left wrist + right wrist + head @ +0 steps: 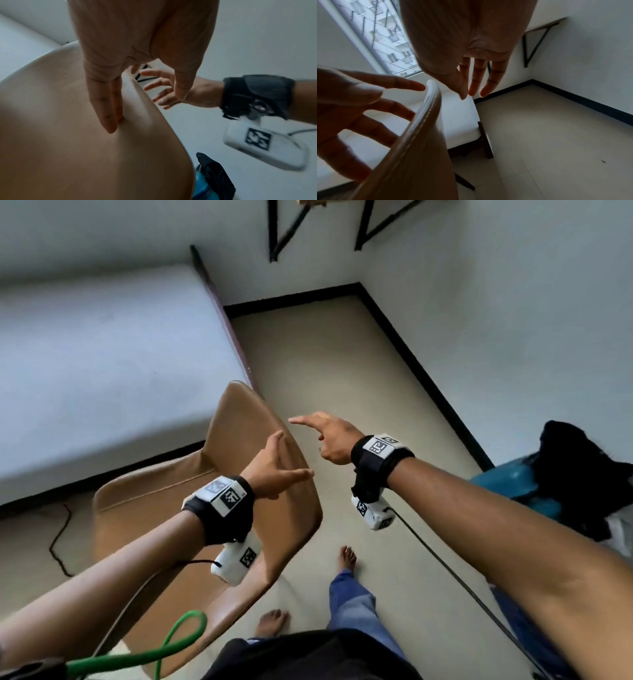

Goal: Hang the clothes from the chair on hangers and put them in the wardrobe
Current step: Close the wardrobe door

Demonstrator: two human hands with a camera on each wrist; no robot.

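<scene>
A tan leather chair [161, 508] stands in front of me with nothing on its seat or backrest. My left hand [277, 467] straddles the backrest's top edge, fingers straight along the inner face [109, 119] and thumb on the outer side. My right hand [325, 436] hovers just right of the backrest, fingers spread [476, 83], holding nothing. A heap of black clothes [579, 474] lies on something teal [507, 484] at the far right, also low in the left wrist view [216, 175]. A green hanger [178, 642] pokes out under my left forearm; what holds it is hidden.
A bed with a white mattress [85, 371] fills the left side, its wooden frame close to the chair. Black shelf brackets [284, 231] hang on the far wall. Beige floor [342, 371] runs between bed and right wall. My bare feet [346, 556] stand beside the chair.
</scene>
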